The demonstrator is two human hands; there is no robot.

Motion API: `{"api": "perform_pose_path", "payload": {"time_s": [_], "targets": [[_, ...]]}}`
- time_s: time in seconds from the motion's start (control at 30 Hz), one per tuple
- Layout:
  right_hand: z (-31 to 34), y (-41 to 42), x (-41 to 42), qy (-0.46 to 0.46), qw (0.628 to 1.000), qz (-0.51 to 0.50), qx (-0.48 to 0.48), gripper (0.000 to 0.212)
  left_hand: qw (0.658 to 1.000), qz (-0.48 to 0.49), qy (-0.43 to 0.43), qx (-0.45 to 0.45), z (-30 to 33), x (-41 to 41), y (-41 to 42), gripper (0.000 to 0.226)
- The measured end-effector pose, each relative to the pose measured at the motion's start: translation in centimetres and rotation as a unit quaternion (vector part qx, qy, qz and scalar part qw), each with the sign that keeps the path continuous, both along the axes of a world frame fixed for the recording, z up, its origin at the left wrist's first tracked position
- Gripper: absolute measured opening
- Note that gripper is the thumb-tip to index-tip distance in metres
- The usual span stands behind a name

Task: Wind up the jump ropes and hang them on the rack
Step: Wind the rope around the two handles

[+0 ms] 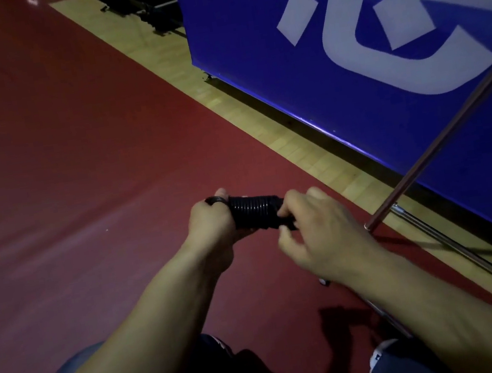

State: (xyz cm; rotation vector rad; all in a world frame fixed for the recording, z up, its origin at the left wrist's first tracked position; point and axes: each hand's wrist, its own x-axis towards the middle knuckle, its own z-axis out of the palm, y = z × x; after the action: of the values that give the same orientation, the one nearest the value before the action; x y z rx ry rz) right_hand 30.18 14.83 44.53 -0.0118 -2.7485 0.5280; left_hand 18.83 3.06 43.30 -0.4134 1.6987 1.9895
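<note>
A black jump rope [255, 212] is wound in tight coils around its handles, held low over the red floor. My left hand [212, 223] grips the left end of the bundle, with a loop of cord over the thumb. My right hand [314, 227] pinches the right end of the coils between thumb and fingers. A thin metal bar of the rack [441, 138] slants down at the right, its foot on the floor beside my right hand.
A blue padded barrier [344, 43] with white lettering stands along the right. A strip of wooden floor [261, 126] runs beside the red mat [57, 150]. Dark equipment [141, 7] sits at the top. My knees and a shoe show at the bottom.
</note>
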Motion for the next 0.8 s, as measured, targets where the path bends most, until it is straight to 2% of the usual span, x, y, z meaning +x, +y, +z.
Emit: {"api": "perform_pose_path", "payload": {"time_s": [0.03, 0.13, 0.2, 0.27, 0.33, 0.37, 0.4, 0.43, 0.53, 0.6, 0.67, 0.8], "targets": [[-0.5, -0.4, 0.1, 0.004, 1.0, -0.009, -0.013, 0.011, 0.999, 0.021, -0.021, 0.031, 0.1, 0.2, 0.0, 0.015], [-2.2, -1.1, 0.1, 0.009, 0.997, -0.048, -0.054, 0.009, 0.991, 0.063, -0.075, 0.089, 0.0, 0.4, -0.4, 0.028], [-3.5, -1.3, -0.3, -0.023, 0.983, -0.103, -0.153, 0.01, 0.988, 0.071, -0.085, 0.106, 0.1, 0.3, -0.6, 0.022], [-4.8, -1.6, -1.1, -0.092, 0.929, -0.188, -0.306, 0.009, 0.985, 0.07, -0.085, 0.133, 0.2, 0.2, -0.7, 0.017], [-6.0, -1.8, -1.5, -0.15, 0.85, -0.257, -0.434, 0.013, 0.983, 0.068, -0.088, 0.144, 0.1, 0.3, -0.6, 0.018], [-6.4, -1.9, -1.6, -0.164, 0.815, -0.261, -0.49, 0.016, 0.983, 0.069, -0.09, 0.143, -0.1, 0.4, -0.5, 0.014], [-6.5, -2.1, -1.6, -0.163, 0.795, -0.253, -0.526, 0.02, 0.983, 0.077, -0.094, 0.141, -0.1, 0.4, -0.5, 0.014], [-6.6, -2.0, -1.8, -0.158, 0.799, -0.243, -0.527, 0.024, 0.981, 0.087, -0.098, 0.142, -0.2, 0.2, -0.5, 0.017], [-5.2, -1.7, -1.8, -0.126, 0.873, -0.203, -0.426, 0.025, 0.972, 0.128, -0.111, 0.165, -0.2, -0.9, -1.0, 0.017], [-4.6, -1.5, -1.5, -0.105, 0.901, -0.161, -0.389, 0.032, 0.964, 0.142, -0.121, 0.189, 0.2, -1.5, -1.3, 0.013], [-4.4, -1.5, -1.0, -0.108, 0.937, -0.107, -0.314, 0.032, 0.963, 0.132, -0.124, 0.2, 0.8, -1.5, -1.5, 0.013], [-5.3, -0.2, -0.8, -0.118, 0.964, -0.079, -0.226, 0.02, 0.968, 0.094, -0.128, 0.194, 1.6, -0.4, -1.7, 0.021]]}}
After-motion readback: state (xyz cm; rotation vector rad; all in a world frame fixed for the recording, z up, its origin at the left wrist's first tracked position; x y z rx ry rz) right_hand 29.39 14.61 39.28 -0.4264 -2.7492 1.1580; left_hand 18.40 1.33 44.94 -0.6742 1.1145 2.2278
